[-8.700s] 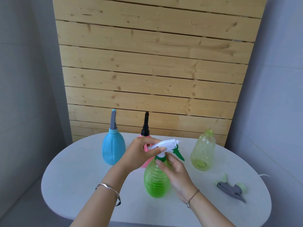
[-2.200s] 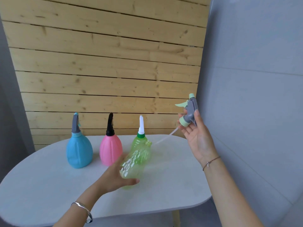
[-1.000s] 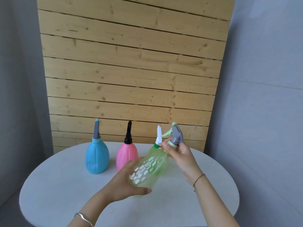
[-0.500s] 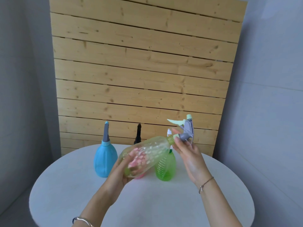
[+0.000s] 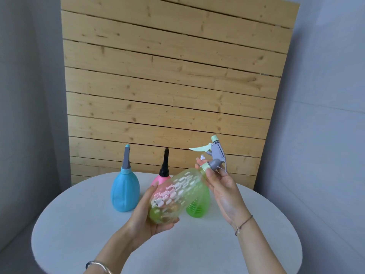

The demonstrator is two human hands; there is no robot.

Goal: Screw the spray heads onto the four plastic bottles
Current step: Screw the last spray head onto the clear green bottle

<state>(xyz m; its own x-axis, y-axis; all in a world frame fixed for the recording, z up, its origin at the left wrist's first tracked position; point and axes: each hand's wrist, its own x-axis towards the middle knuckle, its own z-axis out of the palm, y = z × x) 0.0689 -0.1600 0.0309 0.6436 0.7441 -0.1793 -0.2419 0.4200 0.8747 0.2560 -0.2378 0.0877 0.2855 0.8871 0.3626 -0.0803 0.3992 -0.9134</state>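
White table (image 5: 79,234): left hand (image 5: 144,220) grips dimpled pale-green bottle (image 5: 175,196); right hand (image 5: 221,186) pinches grey spray head (image 5: 216,157).

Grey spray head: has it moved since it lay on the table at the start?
Yes. The grey spray head is up off the table, at the neck of the pale bottle.

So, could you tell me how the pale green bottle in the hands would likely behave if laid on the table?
The pale green bottle looks see-through and empty, so probably light. Its rounded body would likely roll on the smooth table. The left hand cradles its base without visible denting, suggesting fairly stiff walls.
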